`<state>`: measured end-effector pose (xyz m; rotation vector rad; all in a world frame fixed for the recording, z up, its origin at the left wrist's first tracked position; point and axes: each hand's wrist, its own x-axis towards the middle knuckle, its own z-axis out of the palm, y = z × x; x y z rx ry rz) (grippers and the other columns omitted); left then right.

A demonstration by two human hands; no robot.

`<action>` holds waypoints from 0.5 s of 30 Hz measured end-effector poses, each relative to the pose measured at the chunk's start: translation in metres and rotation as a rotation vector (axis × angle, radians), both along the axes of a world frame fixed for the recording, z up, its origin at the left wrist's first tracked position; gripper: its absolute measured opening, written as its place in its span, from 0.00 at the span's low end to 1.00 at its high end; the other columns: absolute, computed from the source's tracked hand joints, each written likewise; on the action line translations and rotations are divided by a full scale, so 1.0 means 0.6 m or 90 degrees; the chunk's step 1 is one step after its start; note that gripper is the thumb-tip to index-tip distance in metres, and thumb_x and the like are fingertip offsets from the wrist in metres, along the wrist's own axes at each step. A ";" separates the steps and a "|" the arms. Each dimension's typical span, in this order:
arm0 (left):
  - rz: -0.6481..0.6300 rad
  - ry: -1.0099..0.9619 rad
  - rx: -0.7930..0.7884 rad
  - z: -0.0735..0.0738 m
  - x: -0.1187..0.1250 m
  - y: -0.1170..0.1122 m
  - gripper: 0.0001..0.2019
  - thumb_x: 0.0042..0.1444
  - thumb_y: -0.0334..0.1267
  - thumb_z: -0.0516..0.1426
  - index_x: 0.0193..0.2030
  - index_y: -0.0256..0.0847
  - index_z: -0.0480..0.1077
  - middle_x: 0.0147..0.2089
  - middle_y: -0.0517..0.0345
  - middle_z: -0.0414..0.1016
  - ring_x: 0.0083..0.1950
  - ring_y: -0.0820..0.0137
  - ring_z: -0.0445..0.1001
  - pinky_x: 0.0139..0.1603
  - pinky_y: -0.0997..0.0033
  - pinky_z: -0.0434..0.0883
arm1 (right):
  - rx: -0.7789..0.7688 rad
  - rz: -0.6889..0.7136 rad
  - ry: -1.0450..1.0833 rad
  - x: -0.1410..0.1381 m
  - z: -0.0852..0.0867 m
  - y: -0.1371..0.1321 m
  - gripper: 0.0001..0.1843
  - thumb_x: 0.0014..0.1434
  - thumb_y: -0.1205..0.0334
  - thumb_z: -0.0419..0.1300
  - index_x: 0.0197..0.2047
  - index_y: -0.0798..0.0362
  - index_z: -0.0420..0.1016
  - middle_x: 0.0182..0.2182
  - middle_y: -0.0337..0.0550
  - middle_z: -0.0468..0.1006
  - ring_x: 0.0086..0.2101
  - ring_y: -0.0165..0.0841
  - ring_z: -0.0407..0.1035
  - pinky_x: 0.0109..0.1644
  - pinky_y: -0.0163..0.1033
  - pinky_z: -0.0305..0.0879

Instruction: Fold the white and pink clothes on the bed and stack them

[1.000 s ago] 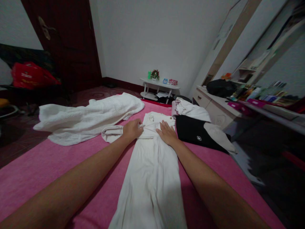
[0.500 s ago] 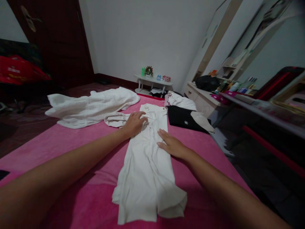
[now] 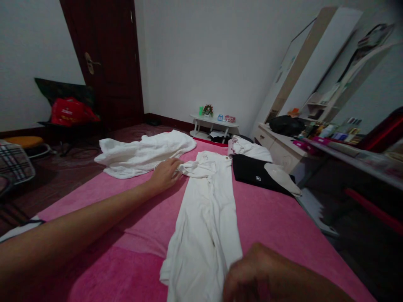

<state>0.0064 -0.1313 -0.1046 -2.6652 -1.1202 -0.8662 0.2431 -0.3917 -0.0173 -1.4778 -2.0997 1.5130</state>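
A long white shirt (image 3: 201,218) lies lengthwise down the middle of the bed, folded narrow and wrinkled, with a small button near its far right corner. One sleeve (image 3: 198,168) crosses its upper part. At that sleeve's left end is my left hand (image 3: 166,173), its fingers closed on the cloth. My right hand (image 3: 256,272) is low in view beside the shirt's near end, blurred, with its fingers bent downward. Whether those fingers grip the hem is hidden.
Another white cloth (image 3: 141,155) lies loosely at the far left of the pink bedspread (image 3: 126,239). A folded black garment (image 3: 252,174) and a folded white one (image 3: 252,149) are at the far right. A dressing table (image 3: 280,144) with bottles stands at the right.
My right hand has left the shirt's middle and come down towards its near end. My left hand has shifted outward to the sleeve. The view has turned left.
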 end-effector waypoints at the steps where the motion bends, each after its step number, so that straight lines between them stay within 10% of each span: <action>1: 0.046 0.002 -0.007 0.006 -0.009 0.006 0.19 0.61 0.39 0.51 0.57 0.39 0.65 0.53 0.46 0.70 0.54 0.60 0.69 0.55 0.62 0.65 | 0.047 -0.042 0.037 0.000 -0.002 0.032 0.12 0.54 0.54 0.59 0.35 0.52 0.79 0.22 0.36 0.73 0.24 0.28 0.66 0.27 0.31 0.57; 7: 0.268 0.106 -0.178 0.016 -0.063 0.048 0.20 0.55 0.42 0.54 0.54 0.38 0.68 0.49 0.44 0.74 0.49 0.56 0.73 0.45 0.64 0.68 | 0.533 -0.306 -0.009 0.019 -0.106 0.279 0.22 0.54 0.59 0.57 0.54 0.52 0.71 0.53 0.51 0.73 0.53 0.39 0.66 0.55 0.45 0.63; 15: 0.189 -0.094 -0.443 0.031 -0.102 0.079 0.16 0.42 0.48 0.60 0.35 0.39 0.74 0.33 0.55 0.77 0.38 0.59 0.76 0.37 0.67 0.70 | 0.551 -0.264 -0.259 0.032 -0.206 0.350 0.28 0.62 0.54 0.53 0.62 0.56 0.64 0.65 0.51 0.59 0.65 0.42 0.50 0.67 0.51 0.46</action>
